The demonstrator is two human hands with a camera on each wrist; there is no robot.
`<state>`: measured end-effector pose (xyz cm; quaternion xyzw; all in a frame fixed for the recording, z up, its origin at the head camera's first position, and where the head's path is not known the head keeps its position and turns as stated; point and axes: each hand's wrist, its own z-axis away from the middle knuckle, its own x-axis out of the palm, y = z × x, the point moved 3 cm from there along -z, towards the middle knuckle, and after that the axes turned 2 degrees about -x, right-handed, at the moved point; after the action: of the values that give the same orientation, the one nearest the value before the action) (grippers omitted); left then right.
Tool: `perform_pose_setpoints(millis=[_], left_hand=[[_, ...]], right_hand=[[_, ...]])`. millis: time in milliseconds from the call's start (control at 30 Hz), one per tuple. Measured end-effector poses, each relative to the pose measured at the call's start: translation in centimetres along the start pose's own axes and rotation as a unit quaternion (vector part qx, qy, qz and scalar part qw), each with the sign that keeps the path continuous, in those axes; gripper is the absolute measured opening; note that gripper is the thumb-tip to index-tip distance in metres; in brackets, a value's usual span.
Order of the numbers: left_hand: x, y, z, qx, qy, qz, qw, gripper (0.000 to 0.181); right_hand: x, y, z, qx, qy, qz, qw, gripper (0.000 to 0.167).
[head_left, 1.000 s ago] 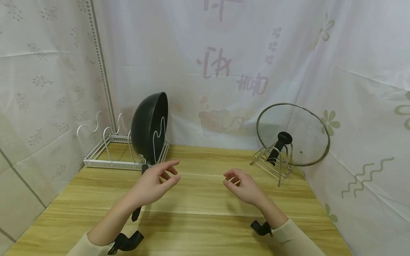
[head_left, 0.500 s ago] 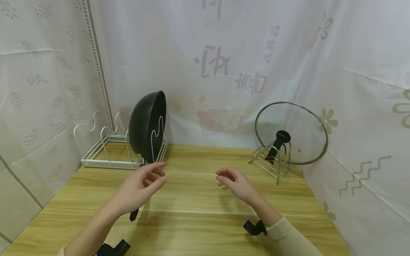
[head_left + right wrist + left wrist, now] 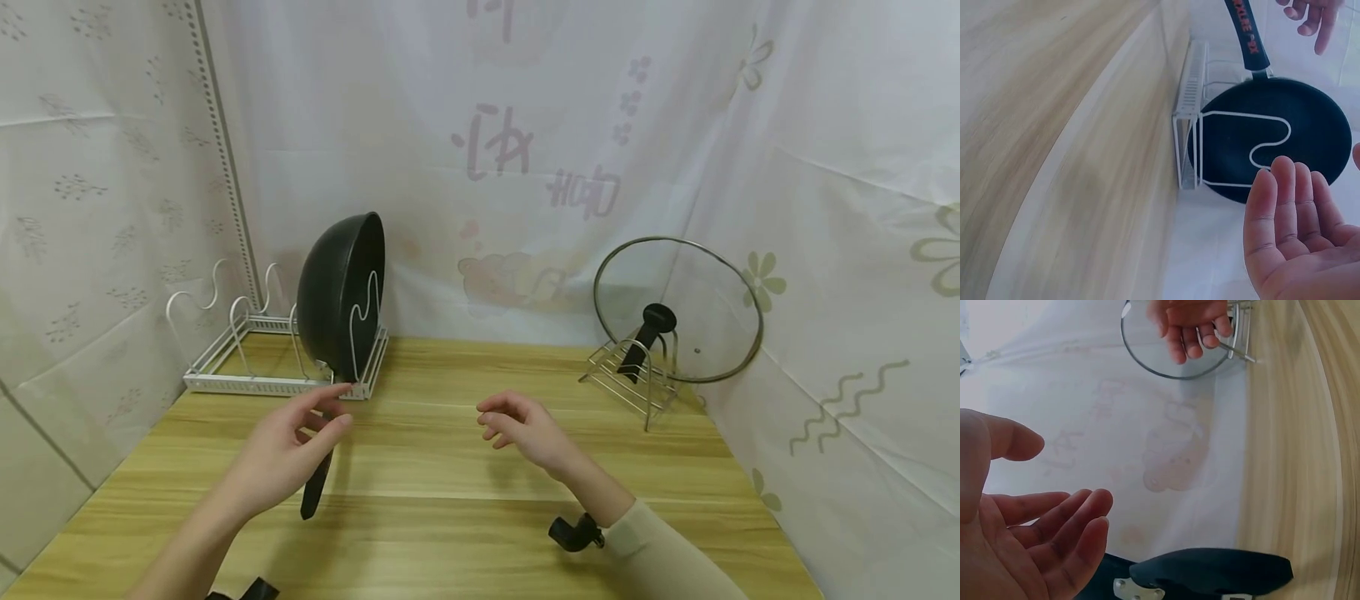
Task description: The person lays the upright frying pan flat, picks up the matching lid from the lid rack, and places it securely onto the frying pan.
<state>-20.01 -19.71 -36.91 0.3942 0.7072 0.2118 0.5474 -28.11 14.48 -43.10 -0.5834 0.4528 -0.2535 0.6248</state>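
A black frying pan stands on edge in a white wire pan rack, its handle sticking out toward me. My left hand hovers over that handle in the head view and hides part of it. Its fingers are loosely bent around nothing; in the left wrist view the handle lies beside the fingertips, and I cannot tell if they touch. My right hand hangs above the middle of the table, relaxed and holding nothing. In the right wrist view the pan lies beyond its fingers.
At the back right, a glass lid with a black knob leans in a small metal wire stand. A wooden table lies beneath everything. Printed white curtains enclose the back and sides. A black wrist camera hangs under my right wrist.
Both hands have drifted left: the left one moved over the pan handle, the right one farther from the lid stand. The view has shifted slightly. Pan and lid stay in their racks.
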Motion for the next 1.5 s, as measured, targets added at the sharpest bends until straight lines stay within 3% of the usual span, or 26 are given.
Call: perform_pose_setpoints(millis=[400,733,1100,1267,1400,1500], left_hand=[[-1.2,-2.2,1.2,-0.069,0.003,-0.027,0.9973,0.048],[-1.1,-4.3,1.8,-0.116,-0.009,-0.045,0.9922,0.053],[-0.1,-6.1,2.1,-0.161,-0.043,0.025,0.9857,0.06],[0.6,-6.5,1.8,-0.178,-0.057,0.03,0.982,0.064],[1.1,-6.7,1.7,-0.198,-0.076,0.042,0.9763,0.067],[1.6,-6.7,1.7,-0.211,-0.094,0.079,0.9699,0.066]], right_hand=[[2.1,-0.6,-1.3,0.007,-0.015,-0.013,0.9998,0.037],[3.8,-1.3,-3.4,0.017,-0.032,-0.039,0.9986,0.04],[6.1,-1.7,-5.3,0.036,-0.046,-0.082,0.995,0.038],[7.3,-1.3,-6.5,0.048,-0.048,-0.105,0.9922,0.04],[8.3,-1.1,-7.4,0.05,-0.052,-0.127,0.9893,0.042],[8.9,-1.1,-7.9,0.056,-0.05,-0.145,0.9866,0.042]])
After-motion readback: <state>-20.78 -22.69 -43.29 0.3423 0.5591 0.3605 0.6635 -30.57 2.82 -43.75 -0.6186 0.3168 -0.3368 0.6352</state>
